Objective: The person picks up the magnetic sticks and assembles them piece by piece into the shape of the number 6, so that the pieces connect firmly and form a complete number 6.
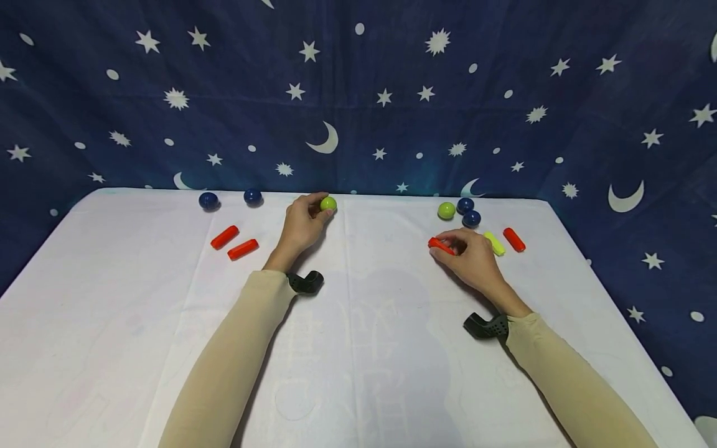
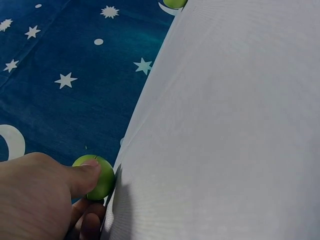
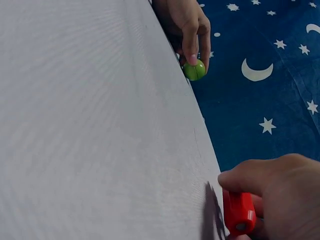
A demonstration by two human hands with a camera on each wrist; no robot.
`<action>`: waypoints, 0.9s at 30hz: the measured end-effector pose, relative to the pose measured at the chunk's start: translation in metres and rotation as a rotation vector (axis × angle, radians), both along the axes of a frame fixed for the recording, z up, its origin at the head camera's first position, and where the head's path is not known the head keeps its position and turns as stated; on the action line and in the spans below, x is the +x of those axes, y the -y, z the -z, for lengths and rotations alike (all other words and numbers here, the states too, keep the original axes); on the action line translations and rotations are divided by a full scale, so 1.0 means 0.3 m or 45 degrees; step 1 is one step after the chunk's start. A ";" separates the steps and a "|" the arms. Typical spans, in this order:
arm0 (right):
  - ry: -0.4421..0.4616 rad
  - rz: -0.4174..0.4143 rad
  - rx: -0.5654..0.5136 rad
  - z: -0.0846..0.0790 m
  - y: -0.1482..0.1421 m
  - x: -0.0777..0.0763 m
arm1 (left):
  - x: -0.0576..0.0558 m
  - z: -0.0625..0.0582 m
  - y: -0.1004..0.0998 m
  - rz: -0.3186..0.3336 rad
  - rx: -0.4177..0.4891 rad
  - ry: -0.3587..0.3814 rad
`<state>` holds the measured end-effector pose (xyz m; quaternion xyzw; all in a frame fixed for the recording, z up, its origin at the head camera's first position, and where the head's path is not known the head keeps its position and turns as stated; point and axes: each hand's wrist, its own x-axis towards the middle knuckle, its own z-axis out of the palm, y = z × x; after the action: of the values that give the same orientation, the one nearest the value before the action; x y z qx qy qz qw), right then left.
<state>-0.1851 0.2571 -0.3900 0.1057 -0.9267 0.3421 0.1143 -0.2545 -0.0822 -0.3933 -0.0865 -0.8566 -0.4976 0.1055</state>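
My left hand (image 1: 303, 223) pinches a shiny green ball (image 1: 328, 204) near the far edge of the white table. In the left wrist view the thumb lies over this green ball (image 2: 104, 177), with fingers curled below it. A fine seam runs across the ball (image 3: 194, 70) in the right wrist view. On the right side, my right hand (image 1: 472, 256) grips a short red faceted stick (image 1: 441, 246) between thumb and fingers. Its near end shows a small grey spot on the red stick (image 3: 238, 212); a shadow falls on the cloth beside it.
Two blue balls (image 1: 209, 201) and two red sticks (image 1: 224, 237) lie left of my left hand. Beyond my right hand sit another green ball (image 1: 446, 211), two blue balls (image 1: 472, 218), a yellow stick (image 1: 495, 244) and a red stick (image 1: 514, 239). A starry blue curtain (image 1: 386, 68) hangs behind the table (image 1: 386, 373).
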 end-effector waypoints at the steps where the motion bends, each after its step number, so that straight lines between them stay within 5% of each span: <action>1: -0.001 -0.003 -0.014 -0.003 0.000 0.000 | 0.000 0.000 0.000 0.002 0.000 -0.003; 12: -0.028 -0.118 -0.066 -0.055 0.034 -0.026 | -0.003 0.005 -0.002 0.001 -0.003 -0.004; 27: 0.113 -0.265 -0.234 -0.093 0.206 -0.177 | -0.005 0.003 0.005 -0.003 -0.009 -0.008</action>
<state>-0.2383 0.1952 -0.3622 0.1749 -0.8796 0.4399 0.0464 -0.2561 -0.0837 -0.3943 -0.0873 -0.8582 -0.4940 0.1085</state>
